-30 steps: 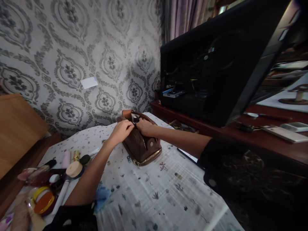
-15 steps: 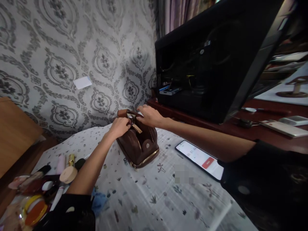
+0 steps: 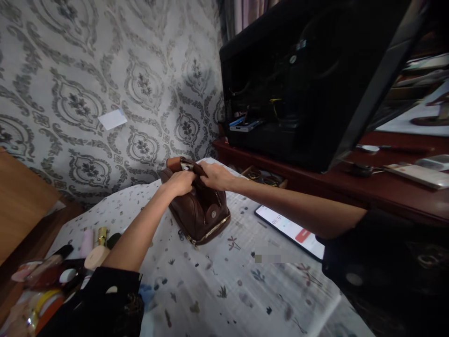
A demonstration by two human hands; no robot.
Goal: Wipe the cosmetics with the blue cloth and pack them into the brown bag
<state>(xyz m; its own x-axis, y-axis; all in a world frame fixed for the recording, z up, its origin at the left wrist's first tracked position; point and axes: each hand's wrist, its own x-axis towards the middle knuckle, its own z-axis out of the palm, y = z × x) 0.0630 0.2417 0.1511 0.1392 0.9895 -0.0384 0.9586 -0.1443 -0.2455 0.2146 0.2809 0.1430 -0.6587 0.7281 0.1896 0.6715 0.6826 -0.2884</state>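
One left hand (image 3: 180, 182) bent down into brown bag (image 3: 187, 217) (grip hidden, can't tell), right hand (image 3: 214, 176) reaching across, clasping its rim (image 3: 198, 169)

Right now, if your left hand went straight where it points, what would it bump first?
The left hand would probably meet the right side of the brown bag, near the right hand; depth is unclear.
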